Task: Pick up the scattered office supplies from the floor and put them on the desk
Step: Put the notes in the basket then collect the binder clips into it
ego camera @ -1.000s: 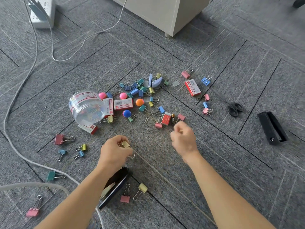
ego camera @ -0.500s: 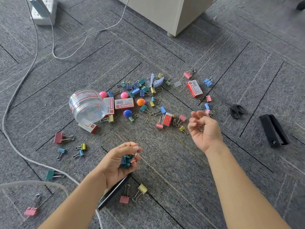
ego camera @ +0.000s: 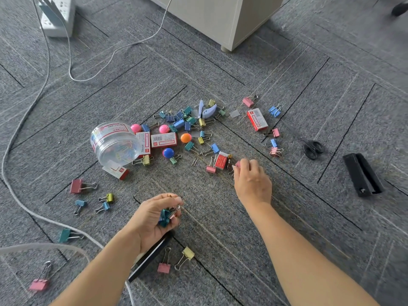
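Observation:
Coloured binder clips point(ego camera: 186, 121), red staple boxes point(ego camera: 257, 119), round magnets point(ego camera: 186, 138) and a clear jar of paper clips point(ego camera: 114, 143) on its side lie scattered on grey carpet. My left hand point(ego camera: 157, 214) is cupped palm-up, closed around a bunch of binder clips point(ego camera: 167, 216). My right hand point(ego camera: 251, 181) reaches down to the floor, its fingertips pinching a pink binder clip point(ego camera: 237, 163) beside a small red box point(ego camera: 221, 160). More clips lie near my left forearm point(ego camera: 187, 253).
Black scissors point(ego camera: 312, 147) and a black stapler point(ego camera: 362, 174) lie to the right. A dark flat object point(ego camera: 152, 255) sits under my left wrist. White cables point(ego camera: 19, 199) curve along the left; a power strip point(ego camera: 56, 16) and a cabinet base point(ego camera: 223, 18) are at the top.
My right hand came back from beside the clips on the right and dropped to the floor onto a pink clip. My left hand stayed low, holding its bunch of clips.

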`<action>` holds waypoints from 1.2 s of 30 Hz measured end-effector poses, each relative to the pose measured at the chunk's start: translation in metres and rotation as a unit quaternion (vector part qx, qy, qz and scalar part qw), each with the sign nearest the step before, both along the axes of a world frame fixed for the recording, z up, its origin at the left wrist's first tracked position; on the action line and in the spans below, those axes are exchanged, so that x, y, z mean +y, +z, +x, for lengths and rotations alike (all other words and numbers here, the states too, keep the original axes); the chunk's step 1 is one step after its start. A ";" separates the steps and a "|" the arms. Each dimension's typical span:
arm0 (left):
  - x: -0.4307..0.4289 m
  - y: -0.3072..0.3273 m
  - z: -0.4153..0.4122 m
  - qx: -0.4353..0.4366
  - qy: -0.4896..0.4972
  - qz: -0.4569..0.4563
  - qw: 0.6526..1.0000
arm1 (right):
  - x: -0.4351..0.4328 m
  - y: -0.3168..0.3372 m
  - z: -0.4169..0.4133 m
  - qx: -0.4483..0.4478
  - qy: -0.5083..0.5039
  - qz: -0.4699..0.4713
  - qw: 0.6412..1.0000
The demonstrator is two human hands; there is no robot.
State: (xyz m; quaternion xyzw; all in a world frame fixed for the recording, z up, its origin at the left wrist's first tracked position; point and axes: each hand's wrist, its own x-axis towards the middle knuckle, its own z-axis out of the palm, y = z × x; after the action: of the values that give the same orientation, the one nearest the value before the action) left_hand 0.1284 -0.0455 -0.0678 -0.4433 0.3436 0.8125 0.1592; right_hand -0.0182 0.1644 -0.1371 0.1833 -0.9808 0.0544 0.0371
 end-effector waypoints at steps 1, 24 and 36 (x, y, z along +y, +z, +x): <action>0.000 0.001 0.000 0.000 -0.003 -0.004 1.000 | 0.001 -0.002 0.001 0.028 0.010 -0.023 0.999; 0.009 0.010 0.002 -0.016 -0.023 -0.043 0.999 | 0.012 0.063 0.014 -0.390 -0.322 -0.849 0.152; 0.012 0.014 0.001 -0.016 -0.026 -0.045 0.999 | 0.013 0.058 0.012 -0.412 -0.300 -0.859 0.054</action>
State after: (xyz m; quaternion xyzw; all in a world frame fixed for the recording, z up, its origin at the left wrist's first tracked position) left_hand 0.1292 -0.0339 -0.0538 -0.4534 0.3886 0.7848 0.1659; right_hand -0.0058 0.1770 -0.0794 -0.3389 -0.0762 0.9096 -0.2282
